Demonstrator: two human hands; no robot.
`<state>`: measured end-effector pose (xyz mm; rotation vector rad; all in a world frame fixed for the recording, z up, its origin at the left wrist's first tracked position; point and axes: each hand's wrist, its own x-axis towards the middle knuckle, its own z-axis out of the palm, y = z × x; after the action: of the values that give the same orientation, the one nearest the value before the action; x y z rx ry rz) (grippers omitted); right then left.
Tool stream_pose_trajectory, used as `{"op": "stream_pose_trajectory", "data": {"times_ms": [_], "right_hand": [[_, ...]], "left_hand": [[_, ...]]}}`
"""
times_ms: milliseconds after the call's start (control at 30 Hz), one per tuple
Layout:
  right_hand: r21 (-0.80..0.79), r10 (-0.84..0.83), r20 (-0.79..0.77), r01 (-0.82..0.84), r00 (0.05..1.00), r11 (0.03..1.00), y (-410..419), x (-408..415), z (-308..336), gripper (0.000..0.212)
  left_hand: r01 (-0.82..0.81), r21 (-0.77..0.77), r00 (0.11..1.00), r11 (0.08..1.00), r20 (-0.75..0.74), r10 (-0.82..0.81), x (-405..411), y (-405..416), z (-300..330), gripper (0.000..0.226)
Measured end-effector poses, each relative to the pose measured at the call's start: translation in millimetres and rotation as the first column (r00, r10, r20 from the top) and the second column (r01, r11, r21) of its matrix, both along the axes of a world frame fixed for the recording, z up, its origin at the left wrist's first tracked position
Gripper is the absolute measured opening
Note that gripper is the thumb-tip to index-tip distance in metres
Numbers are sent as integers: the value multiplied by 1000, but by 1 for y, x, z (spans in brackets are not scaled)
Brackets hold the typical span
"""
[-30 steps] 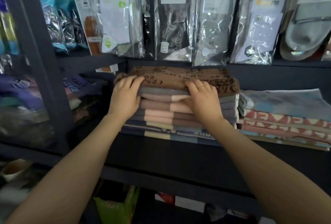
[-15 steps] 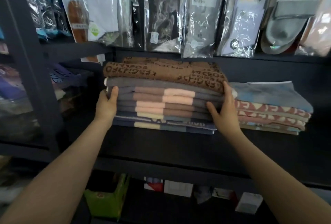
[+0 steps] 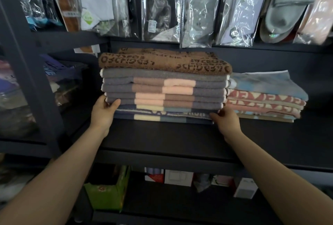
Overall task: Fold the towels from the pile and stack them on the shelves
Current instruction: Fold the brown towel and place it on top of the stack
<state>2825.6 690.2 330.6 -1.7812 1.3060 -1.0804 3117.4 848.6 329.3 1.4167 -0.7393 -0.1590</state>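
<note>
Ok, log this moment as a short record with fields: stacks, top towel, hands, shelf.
main stack: folded towels piled on the dark shelf
top towel: brown towel with dark lettering
second stack: lower pile just to the right, pink patterned towels under a blue-grey one
left hand: at the main stack's lower left corner, thumb against the front edge
right hand: at the lower right corner, fingertips on the bottom towels
above: packaged goods hanging in clear bags
</note>
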Motion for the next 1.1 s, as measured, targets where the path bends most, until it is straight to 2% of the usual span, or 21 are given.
{"op": "stream_pose_trajectory", "data": {"times_ms": [100,167,233,367,400,500,600,667,733,867,1000,1100], "right_hand": [[-2,-17,23,17,1000,1000,-9,9,3,4],[-4,-32,82,33,996,999,-15,12,5,9],[2,-63,143,64,988,998,-20,16,7,13],[38,-99,146,95,984,995,-25,17,3,14],[58,-88,154,80,984,995,-24,14,1,13],[137,14,171,-38,985,990,-20,-3,-2,15],[152,113,55,-121,992,981,-14,-15,-2,9],[135,77,9,-77,997,988,-11,-13,-2,8],[119,17,19,-19,1000,993,-9,-9,-2,14],[115,-6,-4,6,1000,993,-11,-8,2,24],[147,-73,58,64,996,987,-16,-6,-2,19],[68,-141,-65,145,988,987,-11,0,0,21]], "left_hand": [[-88,45,996,995,16,87,7,-5,0,16],[-196,95,981,976,28,194,8,-10,1,6],[-282,117,959,952,20,282,7,-16,1,14],[-344,116,936,932,-36,350,6,-17,3,15],[-355,133,931,925,-34,362,7,-15,5,22],[-299,210,949,931,-41,314,6,-8,4,36],[-255,308,967,917,103,234,0,2,-8,27],[-284,315,958,906,139,251,-2,5,-9,24],[-303,320,953,898,101,286,0,4,-4,22],[-241,412,970,879,129,206,9,2,1,17],[-248,401,969,882,94,229,11,2,-1,27],[-292,392,956,872,91,279,2,4,2,24]]}}
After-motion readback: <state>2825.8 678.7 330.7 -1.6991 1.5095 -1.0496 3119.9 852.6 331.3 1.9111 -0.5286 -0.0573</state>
